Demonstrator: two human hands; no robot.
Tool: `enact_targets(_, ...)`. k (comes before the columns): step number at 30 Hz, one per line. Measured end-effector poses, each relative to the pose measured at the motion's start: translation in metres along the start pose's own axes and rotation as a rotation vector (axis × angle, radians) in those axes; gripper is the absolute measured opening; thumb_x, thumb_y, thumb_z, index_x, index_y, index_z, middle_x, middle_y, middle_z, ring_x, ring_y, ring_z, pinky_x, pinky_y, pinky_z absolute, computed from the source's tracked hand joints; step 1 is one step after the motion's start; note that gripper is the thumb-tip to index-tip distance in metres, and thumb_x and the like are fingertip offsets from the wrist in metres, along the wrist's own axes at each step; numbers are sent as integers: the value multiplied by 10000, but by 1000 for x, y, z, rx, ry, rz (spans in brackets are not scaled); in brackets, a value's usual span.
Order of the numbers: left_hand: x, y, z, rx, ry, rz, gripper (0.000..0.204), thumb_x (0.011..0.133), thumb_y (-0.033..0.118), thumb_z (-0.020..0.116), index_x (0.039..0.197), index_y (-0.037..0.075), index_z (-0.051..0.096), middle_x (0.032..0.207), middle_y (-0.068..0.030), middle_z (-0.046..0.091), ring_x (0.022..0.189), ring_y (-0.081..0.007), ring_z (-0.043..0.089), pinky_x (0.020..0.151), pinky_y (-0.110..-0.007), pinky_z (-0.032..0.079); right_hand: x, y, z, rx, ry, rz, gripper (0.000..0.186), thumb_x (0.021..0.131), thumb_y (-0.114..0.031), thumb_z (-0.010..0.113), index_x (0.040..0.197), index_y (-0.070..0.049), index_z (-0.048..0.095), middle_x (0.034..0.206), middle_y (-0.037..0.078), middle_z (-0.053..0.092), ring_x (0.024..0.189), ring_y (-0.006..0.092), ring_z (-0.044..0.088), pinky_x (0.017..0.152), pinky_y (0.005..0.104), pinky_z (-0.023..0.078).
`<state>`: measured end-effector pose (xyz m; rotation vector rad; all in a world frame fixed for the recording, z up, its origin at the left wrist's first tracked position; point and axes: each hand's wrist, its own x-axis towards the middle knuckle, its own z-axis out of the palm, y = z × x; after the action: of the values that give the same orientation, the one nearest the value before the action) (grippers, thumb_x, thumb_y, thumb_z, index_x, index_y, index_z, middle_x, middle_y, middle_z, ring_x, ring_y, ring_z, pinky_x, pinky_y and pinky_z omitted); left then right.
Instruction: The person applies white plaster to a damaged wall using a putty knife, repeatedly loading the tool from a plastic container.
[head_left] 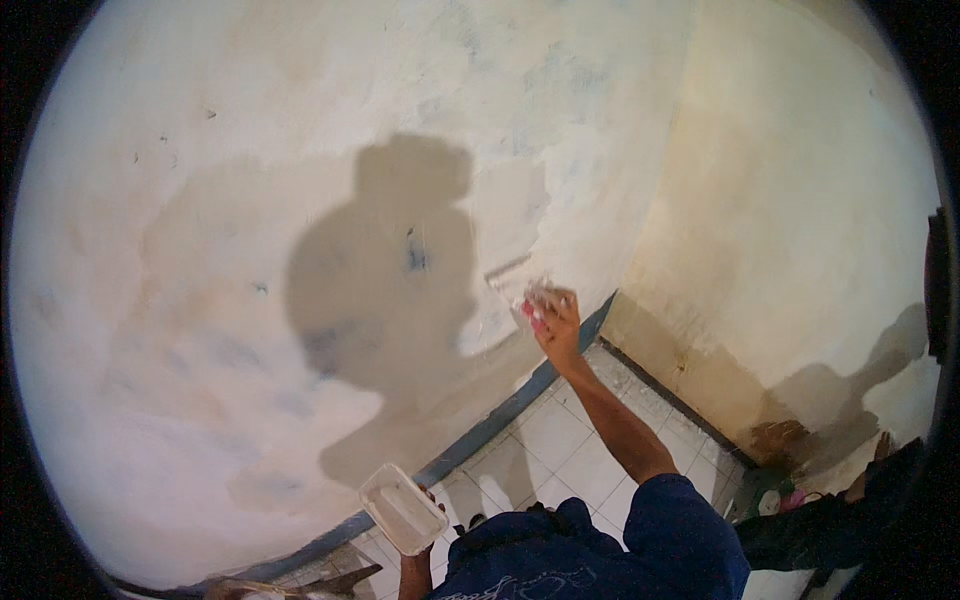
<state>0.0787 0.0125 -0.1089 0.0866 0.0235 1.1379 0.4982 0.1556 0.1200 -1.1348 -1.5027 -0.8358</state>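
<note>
My right hand (pixel 555 320) grips a wide filling knife (pixel 508 270) with a pinkish-red handle, its blade flat against or very close to the patchy white wall (pixel 220 250). Pale filler marks the wall around the blade. My left hand (pixel 430 520) holds up a white rectangular plastic tray (pixel 370 500) with pale paste in it, low at the lower middle; most of those fingers are hidden behind the tray.
A yellowish wall (pixel 760 200) meets the white one at a corner on the right. Blue-grey skirting (pixel 490 425) edges the tiled floor (pixel 570 440). Another person's dark-clothed body (pixel 840 510) is at the lower right, beside small items. Clutter (pixel 250 590) lies at the lower left.
</note>
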Motion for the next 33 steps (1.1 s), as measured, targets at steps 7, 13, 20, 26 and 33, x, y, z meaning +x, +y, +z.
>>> enact_targets(7, 8, 20, -7, 1, 70, -52, 794, 840, 558, 620, 1460, 154, 334, 1412, -189, 420, 1273, -381, 460, 1027, -630, 374, 147, -27, 19, -68, 121, -52, 528, 666, -68, 720, 1189, -93, 655, 1160, 77, 608, 1049, 325, 517, 871, 429, 465)
enact_targets(13, 2, 26, -8, 94, 37, -64, 767, 863, 533, 602, 1451, 116, 340, 1394, -186, 441, 1293, -376, 446, 1034, -628, 370, -9, -35, 25, 46, -127, 100, 509, 668, -51, 734, 1168, -122, 671, 1179, 32, 613, 1080, 328, 513, 924, 432, 483)
enact_targets(20, -5, 47, -18, 73, 79, -27, 739, 867, 534, 591, 1444, 135, 358, 1380, -191, 460, 1248, -386, 476, 1025, -639, 375, 52, -16, 24, 11, 36, 119, 468, 715, -46, 682, 1178, -113, 665, 1196, 82, 604, 1110, 341, 506, 931, 458, 462)
enact_targets(26, 9, 37, 11, 11, 55, -68, 741, 867, 554, 576, 1440, 133, 366, 1387, -191, 458, 1226, -380, 490, 1018, -630, 386, -83, 16, 78, -60, -119, 177, 521, 691, -38, 677, 1207, -106, 647, 1231, 102, 578, 1131, 355, 502, 944, 467, 457)
enact_targets(33, 7, 54, -4, 199, 38, 18, 690, 902, 558, 505, 1448, 160, 366, 1405, -163, 450, 1235, -380, 476, 1000, -637, 370, -26, -8, 39, 111, -47, 179, 474, 689, 10, 747, 1138, -126, 686, 1120, 52, 621, 1040, 316, 541, 847, 428, 523)
